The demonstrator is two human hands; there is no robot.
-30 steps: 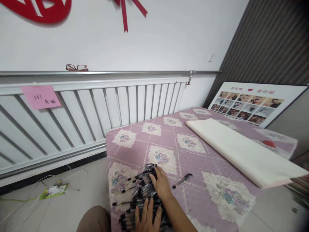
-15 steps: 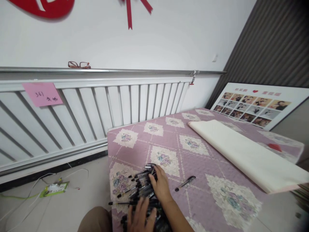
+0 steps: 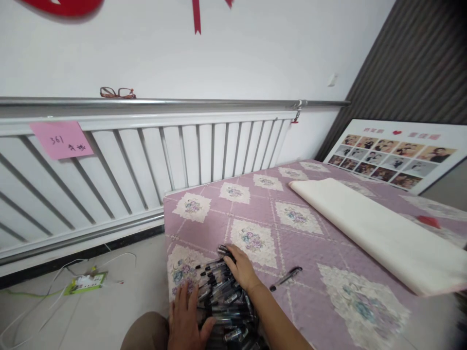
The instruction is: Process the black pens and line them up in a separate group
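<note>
A heap of black-capped pens (image 3: 222, 296) lies at the near left corner of a bed covered in a purple flowered quilt (image 3: 284, 243). My right hand (image 3: 241, 268) rests on the far side of the heap, fingers curled over the pens. My left hand (image 3: 188, 318) lies flat and spread against the near left side of the heap, at the quilt's edge. One single pen (image 3: 285, 278) lies apart on the quilt, to the right of my right wrist.
A long cream roll of fabric (image 3: 375, 233) lies diagonally across the bed's right half. A white radiator (image 3: 146, 155) with a pink note (image 3: 61, 139) and red glasses (image 3: 116, 92) runs behind. A photo board (image 3: 394, 153) leans at right. Cables and a green card (image 3: 83, 283) lie on the floor.
My left hand slid from on top of the pens to the left side of the heap. The right hand stayed on the far side. The camera shifted slightly.
</note>
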